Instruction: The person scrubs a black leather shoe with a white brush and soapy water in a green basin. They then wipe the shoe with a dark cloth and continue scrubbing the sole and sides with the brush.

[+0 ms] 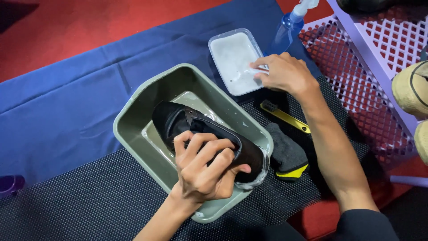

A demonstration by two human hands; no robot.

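Black shoe (209,138) sits tilted in a grey-green plastic tub (138,111) with a bit of water, left hand (205,167) gripping its side. Right hand (283,71) dips fingers into the clear tray of white soapy liquid (232,58) just behind; what it holds, can't tell. Yellow brush (285,117), dark sponge (287,154) to the right, spray bottle (287,27) farther back.

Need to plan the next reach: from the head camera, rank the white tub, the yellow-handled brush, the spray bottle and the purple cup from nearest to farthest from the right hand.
1. White tub: right hand touches its right rim.
2. Yellow-handled brush: just below the hand, on the black mat.
3. Spray bottle: behind the hand, top edge.
4. Purple cup: far left edge.

Brush and bottle are close; the brush looks slightly nearer.
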